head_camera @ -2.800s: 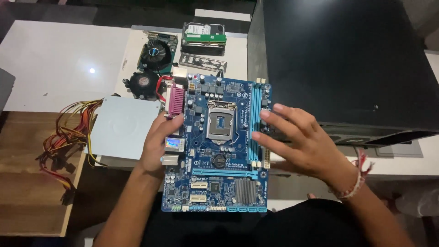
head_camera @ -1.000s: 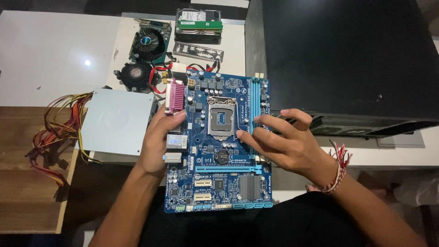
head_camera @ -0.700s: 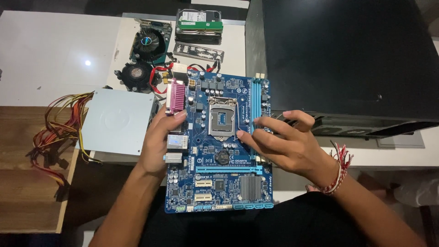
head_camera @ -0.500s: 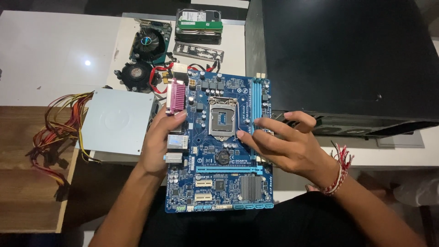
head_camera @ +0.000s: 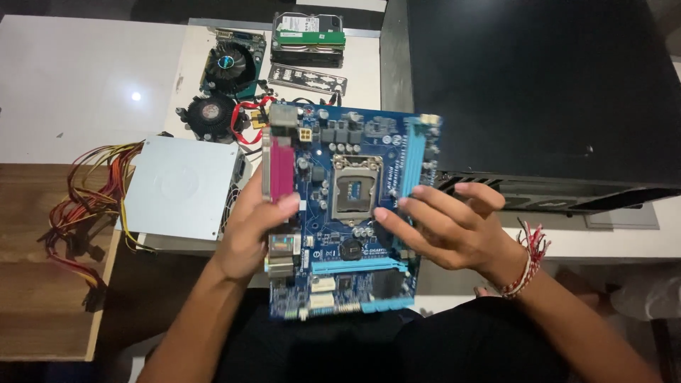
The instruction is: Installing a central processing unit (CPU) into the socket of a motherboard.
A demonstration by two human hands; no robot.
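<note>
Blue motherboard [head_camera: 347, 213] is held above the desk's [head_camera: 92, 85] near edge, tilted so its socket faces the person. Left hand [head_camera: 248, 237] closes on its port edge, right hand [head_camera: 447, 230] grips the slot edge, fingers half curled.

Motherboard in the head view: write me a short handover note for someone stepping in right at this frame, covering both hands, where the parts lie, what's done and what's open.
Left hand: grips the blue motherboard at its left edge, thumb beside the pink port.
Right hand: holds the right edge, fingers lying over the board near the light blue slots.
The board is held up above the lap, its processor socket empty.
On the white table: grey power supply with its cable bundle, round cooler fan, graphics card, metal port shield, hard drive, black computer case.
Done: board is outside the case.
Left: nothing is fitted to the board yet.
</note>
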